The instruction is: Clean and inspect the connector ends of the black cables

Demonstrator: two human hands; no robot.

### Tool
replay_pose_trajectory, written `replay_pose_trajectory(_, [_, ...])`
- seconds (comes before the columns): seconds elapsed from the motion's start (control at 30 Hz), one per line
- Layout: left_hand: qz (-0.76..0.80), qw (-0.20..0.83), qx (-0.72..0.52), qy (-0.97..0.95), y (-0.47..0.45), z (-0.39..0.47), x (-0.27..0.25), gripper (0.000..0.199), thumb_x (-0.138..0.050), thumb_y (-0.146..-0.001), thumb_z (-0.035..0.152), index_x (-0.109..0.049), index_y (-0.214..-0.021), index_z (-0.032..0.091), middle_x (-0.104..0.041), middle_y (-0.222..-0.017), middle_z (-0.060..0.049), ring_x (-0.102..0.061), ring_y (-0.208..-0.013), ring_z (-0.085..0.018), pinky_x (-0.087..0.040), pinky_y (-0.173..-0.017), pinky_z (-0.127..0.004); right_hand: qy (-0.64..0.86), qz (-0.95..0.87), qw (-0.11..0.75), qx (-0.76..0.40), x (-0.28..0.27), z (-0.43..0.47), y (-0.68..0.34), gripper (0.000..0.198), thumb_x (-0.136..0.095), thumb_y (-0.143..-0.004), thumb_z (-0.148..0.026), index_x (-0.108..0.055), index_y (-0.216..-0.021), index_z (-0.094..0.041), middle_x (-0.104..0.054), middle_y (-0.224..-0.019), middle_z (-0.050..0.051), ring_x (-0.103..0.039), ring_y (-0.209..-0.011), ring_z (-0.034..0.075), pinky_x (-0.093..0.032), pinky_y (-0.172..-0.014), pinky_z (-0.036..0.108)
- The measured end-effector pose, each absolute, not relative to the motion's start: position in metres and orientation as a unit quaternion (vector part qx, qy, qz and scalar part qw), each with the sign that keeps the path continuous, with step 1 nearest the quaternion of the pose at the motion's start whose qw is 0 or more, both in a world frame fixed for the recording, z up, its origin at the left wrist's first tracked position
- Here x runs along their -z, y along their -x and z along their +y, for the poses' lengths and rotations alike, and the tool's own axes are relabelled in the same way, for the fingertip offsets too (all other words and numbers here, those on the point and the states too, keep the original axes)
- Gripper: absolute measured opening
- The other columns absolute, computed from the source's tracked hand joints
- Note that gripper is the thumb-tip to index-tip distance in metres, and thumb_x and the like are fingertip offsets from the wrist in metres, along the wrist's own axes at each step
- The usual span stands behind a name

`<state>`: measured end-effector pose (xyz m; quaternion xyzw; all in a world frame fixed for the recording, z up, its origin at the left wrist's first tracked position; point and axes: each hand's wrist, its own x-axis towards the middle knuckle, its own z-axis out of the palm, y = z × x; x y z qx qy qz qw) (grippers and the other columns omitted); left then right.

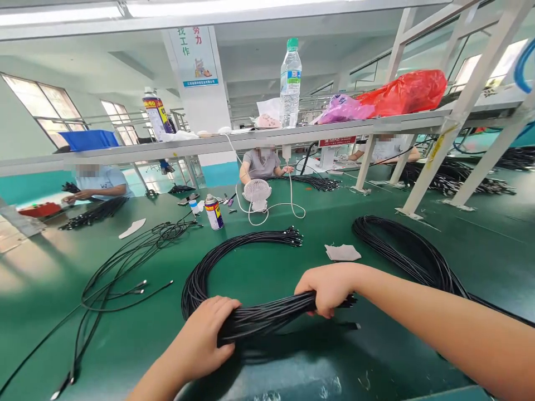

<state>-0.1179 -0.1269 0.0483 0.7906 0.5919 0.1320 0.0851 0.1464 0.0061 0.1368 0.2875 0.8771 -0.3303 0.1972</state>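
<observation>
A thick bundle of black cables (267,317) curves in a C shape on the green table, its far end fanning into small metal-tipped connectors. My left hand (209,334) is wrapped round the near side of the bundle, thumb below and fingers over the top. Farther along, close to the near cable ends, my right hand (328,289) grips the same bundle from above. Dark connector ends stick out past the right hand, and one cable end (355,326) lies apart, lower than the rest. The palms and some fingertips are hidden.
Loose black cables (96,284) sprawl at left; another cable coil (401,250) lies at right. A spray can (214,213), a small white fan (257,194) and a white cloth (343,253) stand or lie beyond the bundle. A shelf (251,139) crosses above. Several people sit across the table.
</observation>
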Motion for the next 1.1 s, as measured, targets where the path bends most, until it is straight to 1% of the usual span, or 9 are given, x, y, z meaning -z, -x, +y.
replay_pose_trajectory(0.13, [0.618,0.125,-0.056,-0.774,0.115,-0.117,-0.055,0.032,-0.052,-0.068,0.009,-0.058,-0.096,0.023,-0.067,-0.094,-0.005,-0.062,-0.089,-0.025,-0.047,-0.08,-0.037,-0.253,0.866,0.229,0.366,-0.12,0.02,-0.141,0.033,-0.049,-0.056,-0.004,-0.065,-0.079,-0.02,-0.063,-0.071,-0.005,-0.064,-0.069,0.013,-0.046,-0.057,0.019])
replay_pose_trajectory(0.23, [0.597,0.15,-0.026,-0.787,0.111,-0.112,-0.043,0.022,-0.056,-0.071,0.013,-0.056,-0.091,0.023,-0.065,-0.093,-0.005,-0.061,-0.087,-0.023,-0.045,-0.078,-0.034,-0.255,0.885,0.213,0.325,-0.094,0.009,-0.141,0.042,-0.055,-0.052,-0.005,-0.067,-0.09,-0.019,-0.064,-0.101,0.002,-0.064,-0.086,0.02,-0.043,-0.059,0.024])
replay_pose_trajectory(0.43, [0.59,0.166,0.015,-0.79,0.113,-0.113,-0.025,0.016,-0.054,-0.072,0.012,-0.056,-0.085,0.021,-0.066,-0.091,-0.006,-0.059,-0.085,-0.024,-0.044,-0.078,-0.036,-0.288,0.941,0.144,0.102,-0.037,-0.032,-0.148,0.068,-0.06,-0.06,-0.015,-0.049,-0.127,-0.014,-0.054,-0.127,0.015,-0.066,-0.07,0.023,-0.043,-0.057,0.033])
replay_pose_trajectory(0.57, [0.587,0.196,0.02,-0.785,0.117,-0.111,-0.031,0.008,-0.06,-0.074,0.021,-0.058,-0.082,0.02,-0.067,-0.087,-0.004,-0.06,-0.083,-0.023,-0.045,-0.076,-0.035,-0.236,0.954,0.178,0.045,-0.022,-0.028,-0.141,0.055,-0.064,-0.056,-0.007,-0.056,-0.109,-0.015,-0.064,-0.103,0.01,-0.066,-0.071,0.024,-0.044,-0.063,0.034])
replay_pose_trajectory(0.7, [0.587,0.249,0.007,-0.771,0.132,-0.098,-0.045,0.043,-0.08,-0.06,0.045,-0.065,-0.096,0.025,-0.069,-0.092,0.0,-0.063,-0.083,-0.022,-0.049,-0.073,-0.031,-0.226,0.948,0.217,0.061,-0.033,-0.021,-0.131,0.035,-0.067,-0.062,-0.01,-0.063,-0.097,-0.014,-0.068,-0.087,0.01,-0.067,-0.076,0.026,-0.044,-0.074,0.036])
replay_pose_trajectory(0.8, [0.666,0.162,-0.016,-0.728,0.149,-0.068,-0.054,0.029,-0.067,-0.081,0.043,-0.066,-0.105,0.026,-0.067,-0.109,-0.003,-0.063,-0.092,-0.02,-0.052,-0.08,-0.033,-0.221,0.948,0.215,0.082,-0.042,-0.023,-0.129,0.023,-0.066,-0.068,-0.015,-0.067,-0.091,-0.013,-0.069,-0.085,0.012,-0.066,-0.081,0.028,-0.044,-0.074,0.038])
replay_pose_trajectory(0.87, [0.696,0.13,-0.014,-0.706,0.16,-0.038,-0.057,0.033,-0.057,-0.091,0.036,-0.059,-0.119,0.018,-0.06,-0.122,-0.01,-0.062,-0.101,-0.022,-0.053,-0.086,-0.043,-0.212,0.952,0.205,0.083,-0.042,-0.028,-0.129,0.02,-0.067,-0.067,-0.018,-0.068,-0.086,-0.013,-0.069,-0.081,0.013,-0.065,-0.084,0.03,-0.045,-0.074,0.039])
replay_pose_trajectory(1.0, [0.73,0.102,0.003,-0.675,0.177,0.033,-0.056,0.038,-0.059,-0.09,0.034,-0.056,-0.123,0.016,-0.059,-0.123,-0.011,-0.061,-0.104,-0.024,-0.054,-0.086,-0.045,-0.227,0.951,0.192,0.087,-0.029,-0.037,-0.126,0.027,-0.066,-0.064,-0.021,-0.07,-0.089,-0.014,-0.071,-0.082,0.012,-0.066,-0.074,0.028,-0.044,-0.062,0.035])
replay_pose_trajectory(1.1, [0.741,0.101,0.025,-0.663,0.18,0.081,-0.052,0.039,-0.061,-0.089,0.034,-0.057,-0.122,0.015,-0.059,-0.123,-0.012,-0.061,-0.105,-0.025,-0.053,-0.086,-0.044,-0.221,0.939,0.242,0.107,-0.014,-0.039,-0.126,0.028,-0.064,-0.063,-0.016,-0.07,-0.091,-0.017,-0.072,-0.077,0.01,-0.068,-0.065,0.027,-0.034,-0.046,0.031])
